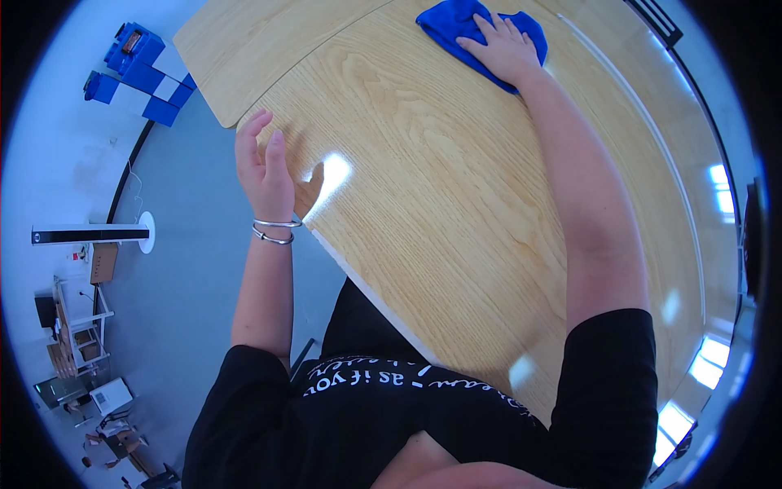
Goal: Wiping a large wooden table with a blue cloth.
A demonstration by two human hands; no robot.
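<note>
A blue cloth (446, 27) lies bunched on the wood-grain table (415, 183) near its far side. My right hand (504, 49) rests on top of the cloth, palm down with the fingers spread, the arm stretched across the tabletop. Near the table's left corner, my left hand (266, 162) is raised with thumb and fingers apart and nothing between them; its shadow falls on the wood. Two silver-coloured bangles (275, 232) circle the left wrist.
A second wooden tabletop (244, 61) adjoins at the upper left. On the floor side stand blue and white blocks (146, 79), a white round-based stand (146, 232), a cardboard box (104, 263) and a white-framed rack (91, 324). A white strip (660, 147) runs along the right.
</note>
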